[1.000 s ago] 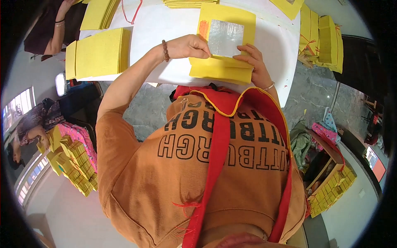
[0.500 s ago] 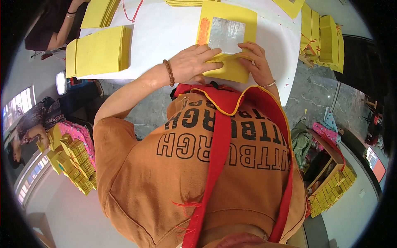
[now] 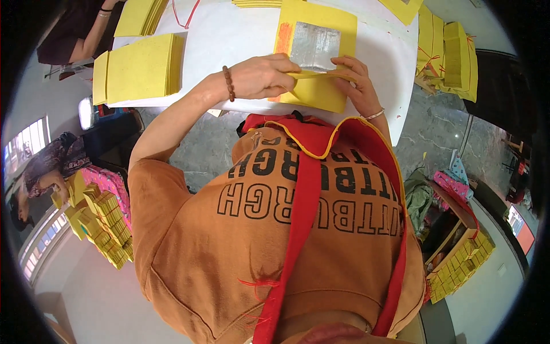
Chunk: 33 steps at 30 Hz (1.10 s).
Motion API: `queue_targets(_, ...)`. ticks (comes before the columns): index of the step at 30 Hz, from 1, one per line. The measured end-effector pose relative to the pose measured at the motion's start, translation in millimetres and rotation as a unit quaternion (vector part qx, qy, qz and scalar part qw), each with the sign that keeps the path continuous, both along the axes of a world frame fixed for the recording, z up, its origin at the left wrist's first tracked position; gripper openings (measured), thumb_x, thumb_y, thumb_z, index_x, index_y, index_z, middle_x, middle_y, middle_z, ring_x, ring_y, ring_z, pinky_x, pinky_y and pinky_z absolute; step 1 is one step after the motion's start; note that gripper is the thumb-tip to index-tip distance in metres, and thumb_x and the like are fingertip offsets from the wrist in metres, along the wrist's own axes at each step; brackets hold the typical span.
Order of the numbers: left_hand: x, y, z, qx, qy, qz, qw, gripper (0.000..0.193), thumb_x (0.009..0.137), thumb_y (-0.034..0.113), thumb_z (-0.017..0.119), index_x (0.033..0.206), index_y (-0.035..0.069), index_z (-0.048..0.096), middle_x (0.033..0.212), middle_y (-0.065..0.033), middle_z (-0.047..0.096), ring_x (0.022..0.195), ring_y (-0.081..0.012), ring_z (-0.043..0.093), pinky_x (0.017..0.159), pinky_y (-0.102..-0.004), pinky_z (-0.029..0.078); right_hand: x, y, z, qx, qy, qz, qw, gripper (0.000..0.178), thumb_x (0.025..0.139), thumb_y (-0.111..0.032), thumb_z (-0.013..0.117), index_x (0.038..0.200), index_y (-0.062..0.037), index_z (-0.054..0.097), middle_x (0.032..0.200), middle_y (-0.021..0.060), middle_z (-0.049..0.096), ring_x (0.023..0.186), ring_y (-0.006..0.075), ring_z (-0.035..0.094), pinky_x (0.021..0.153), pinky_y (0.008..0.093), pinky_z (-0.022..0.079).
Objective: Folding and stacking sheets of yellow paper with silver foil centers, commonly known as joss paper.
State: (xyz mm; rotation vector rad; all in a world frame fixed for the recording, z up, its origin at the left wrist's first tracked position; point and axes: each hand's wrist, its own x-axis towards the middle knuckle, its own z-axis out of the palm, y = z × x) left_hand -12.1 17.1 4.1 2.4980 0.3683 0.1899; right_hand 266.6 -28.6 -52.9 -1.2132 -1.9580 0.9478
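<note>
A yellow paper sheet (image 3: 321, 98) lies at the table's near edge in front of me. It carries a silver foil square (image 3: 316, 45) and an orange strip (image 3: 283, 39) along its left side. A narrow fold of the paper is raised across it, just below the foil. My left hand (image 3: 264, 77), fingers curled in, pinches the left end of this fold. At the other end, my right hand (image 3: 356, 86) grips the fold between thumb and fingers. Whether the fold belongs to the top sheet or a separate one is hard to tell.
Stacks of yellow paper (image 3: 140, 69) stand on the white table (image 3: 229, 34) to the left, with a red string (image 3: 188, 17) behind. Tied yellow bundles (image 3: 452, 57) are at the right edge. Another person's arm (image 3: 89, 37) shows at far left.
My left hand has gone from lying spread on the paper to a closed pinch on the fold, shifting slightly up and left. My right hand stays nearly in place.
</note>
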Motion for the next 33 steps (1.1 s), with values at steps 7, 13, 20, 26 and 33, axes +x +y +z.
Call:
queue_targets(7,-5.2,17.1,-4.6,-0.213,-0.105,0.183,0.954,0.012,0.085,0.016,0.049,0.089,0.005,0.048,0.119,-0.0127,0.052,0.097,-0.0192,0.054,0.081,-0.0307,0.043,3.8,-3.4,-7.4,-0.039,0.159,0.011,0.986,0.034,0.082,-0.028,0.061,0.111,-0.0093,0.060,0.125,0.0037,0.051,0.123,0.0249,0.035,0.103,0.0376,0.027)
queue_targets(13,-2.6,-6.3,-9.3,-0.269,-0.199,0.276,0.901,0.033,0.079,0.013,0.060,0.109,0.004,0.048,0.123,-0.0125,0.049,0.109,-0.0242,0.051,0.089,-0.0340,0.042,-1.3,-2.4,-9.8,-0.021,0.077,-0.022,0.997,0.030,0.082,-0.014,0.061,0.111,-0.0087,0.060,0.120,0.0024,0.054,0.120,0.0236,0.039,0.101,0.0357,0.031)
queue_targets(20,-4.3,-4.0,-47.1,0.125,-0.092,0.224,0.962,0.044,0.073,-0.002,0.055,0.116,0.007,0.052,0.119,-0.0139,0.049,0.113,-0.0309,0.044,0.095,-0.0373,0.039,-0.5,-1.3,-9.9,0.067,0.036,-0.003,0.997,0.025,0.078,-0.007,0.061,0.102,-0.0115,0.063,0.116,0.0025,0.057,0.116,0.0239,0.042,0.099,0.0340,0.032)
queue_targets(26,-3.4,-5.3,-34.6,0.201,-0.090,0.223,0.950,0.037,0.073,0.001,0.050,0.108,0.009,0.058,0.116,-0.0105,0.053,0.106,-0.0281,0.049,0.089,-0.0362,0.041,2.3,-3.5,4.9,0.097,-0.044,0.002,0.994,0.020,0.078,-0.016,0.060,0.098,-0.0162,0.063,0.115,-0.0014,0.058,0.117,0.0230,0.045,0.102,0.0419,0.026)
queue_targets(33,-13.1,-37.9,-22.1,0.110,-0.086,0.204,0.969,0.032,0.073,0.005,0.053,0.104,0.006,0.060,0.107,-0.0089,0.058,0.099,-0.0257,0.052,0.084,-0.0350,0.043,-3.7,-34.0,36.1,0.147,-0.215,0.076,0.963,0.022,0.079,-0.028,0.059,0.098,-0.0189,0.054,0.117,-0.0052,0.058,0.117,0.0171,0.047,0.099,0.0491,0.024)
